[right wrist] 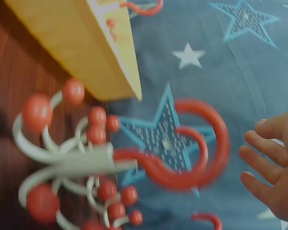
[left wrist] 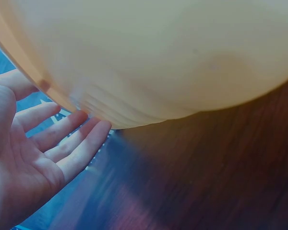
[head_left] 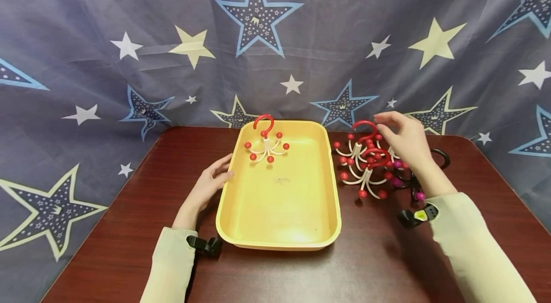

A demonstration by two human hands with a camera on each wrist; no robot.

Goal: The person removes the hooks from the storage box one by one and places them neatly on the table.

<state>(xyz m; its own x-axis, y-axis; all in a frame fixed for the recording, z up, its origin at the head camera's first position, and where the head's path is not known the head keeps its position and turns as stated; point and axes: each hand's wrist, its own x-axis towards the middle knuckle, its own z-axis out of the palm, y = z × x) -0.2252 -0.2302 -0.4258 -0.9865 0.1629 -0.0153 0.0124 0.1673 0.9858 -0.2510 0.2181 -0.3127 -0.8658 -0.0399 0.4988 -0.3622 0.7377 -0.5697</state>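
Note:
A yellow tray (head_left: 280,243) stands before me on the dark wooden table. My left hand (head_left: 210,183) holds its left side, thumb over the rim and fingertips against the outer wall. At the tray's far left is a multi-arm hanging hook (head_left: 266,145) with a red top, white arms and red ball tips. Right of the tray several like it cluster, a red-and-white hook (head_left: 366,178) at the front. My right hand (head_left: 404,138) hovers over this cluster, fingers loosely bent. In the right wrist view, a gap separates it from the nearest red hook (right wrist: 216,139).
A black hook (head_left: 443,157) with purple ball tips lies partly hidden under my right wrist. Behind the table (head_left: 387,255) hangs a grey-blue cloth (head_left: 318,54) with star prints. Both wrists wear small black cameras.

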